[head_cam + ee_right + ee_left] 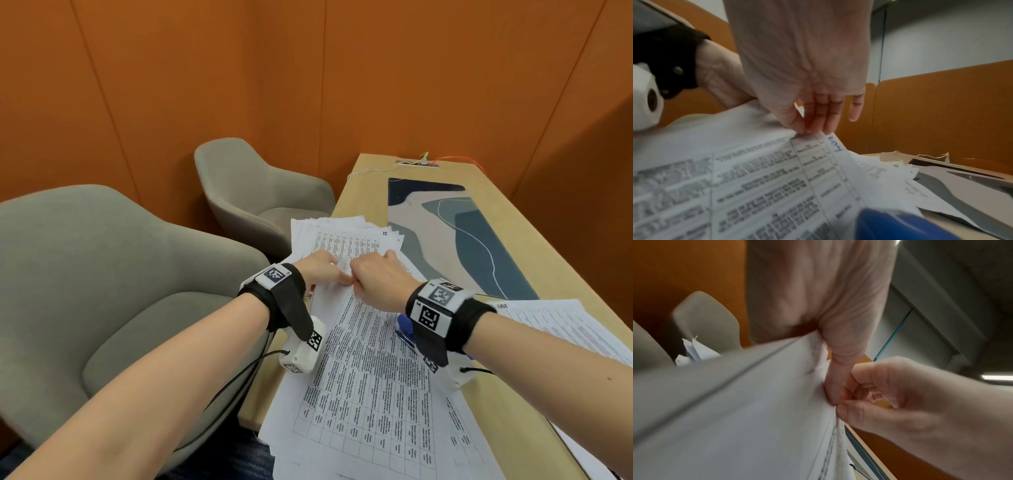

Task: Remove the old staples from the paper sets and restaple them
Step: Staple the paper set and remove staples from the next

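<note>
Paper set (363,370), thin and floppy, tears easily, lies on worktop (513,226) with top corner lifted; left hand (318,270) and right hand (380,281) both pinch that corner, best hold beside the staple.

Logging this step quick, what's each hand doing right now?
Left hand: pinching the corner of the paper set, thumb on top.
Right hand: fingers curled, pinching at that same corner; whether it grips a staple cannot be told.
</note>
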### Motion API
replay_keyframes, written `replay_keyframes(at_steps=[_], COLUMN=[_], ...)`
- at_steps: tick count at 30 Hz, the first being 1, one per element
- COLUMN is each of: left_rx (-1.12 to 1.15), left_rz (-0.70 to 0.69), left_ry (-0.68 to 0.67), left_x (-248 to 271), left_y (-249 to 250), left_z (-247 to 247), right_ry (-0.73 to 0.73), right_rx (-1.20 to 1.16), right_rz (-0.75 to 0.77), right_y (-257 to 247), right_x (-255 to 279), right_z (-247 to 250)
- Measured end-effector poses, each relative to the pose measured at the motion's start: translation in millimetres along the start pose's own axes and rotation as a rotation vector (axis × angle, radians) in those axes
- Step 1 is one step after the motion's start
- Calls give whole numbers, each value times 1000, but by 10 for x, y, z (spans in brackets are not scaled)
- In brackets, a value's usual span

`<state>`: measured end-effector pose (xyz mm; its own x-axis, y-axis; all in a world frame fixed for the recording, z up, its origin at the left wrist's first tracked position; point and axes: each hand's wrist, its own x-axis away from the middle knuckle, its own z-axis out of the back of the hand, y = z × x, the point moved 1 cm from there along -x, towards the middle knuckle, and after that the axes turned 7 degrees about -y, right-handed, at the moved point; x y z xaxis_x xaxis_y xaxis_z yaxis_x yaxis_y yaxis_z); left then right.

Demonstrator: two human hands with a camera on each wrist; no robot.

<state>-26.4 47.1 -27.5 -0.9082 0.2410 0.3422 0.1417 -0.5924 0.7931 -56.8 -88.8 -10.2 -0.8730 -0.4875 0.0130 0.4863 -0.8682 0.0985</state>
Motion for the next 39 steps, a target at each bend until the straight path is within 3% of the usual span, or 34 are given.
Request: replay_keyframes(at_steps=[5, 8, 12, 14, 16, 18, 23, 27, 30, 34, 39], left_rx=[8, 0, -44, -14, 65, 173, 128, 17, 151, 321, 337], left_rz=[1, -31, -16, -17, 0, 37, 107, 119, 75, 71, 71], left_ry=[-69, -52, -34, -40, -69, -128, -221, -146, -81, -136, -103], left_x=[7, 9, -6, 1, 31, 55, 40, 47, 54, 81, 55], left_y=[-40, -14, -45, -62, -64, -42, -22, 51, 55, -11, -18], left_z=[17, 8, -7, -7, 13, 40, 71, 33, 37, 49, 14], right_ry=[83, 61, -92, -164, -183, -127, 79, 123, 140, -4, 129], right_rx=[1, -336, -880, -1171, -1308, -1205, -538, -198, -330, -551, -243], right_rz=[165, 21, -256, -288, -256, -186, 29, 191, 70, -86, 11], right_y=[67, 92, 97, 98, 107, 121, 133, 70, 127, 207, 119], right_x=[90, 85, 6, -11, -12, 10, 47, 45, 11, -13, 55], right_z=[-119, -160, -205, -208, -207, -194, -145, -121, -105, -87, -79])
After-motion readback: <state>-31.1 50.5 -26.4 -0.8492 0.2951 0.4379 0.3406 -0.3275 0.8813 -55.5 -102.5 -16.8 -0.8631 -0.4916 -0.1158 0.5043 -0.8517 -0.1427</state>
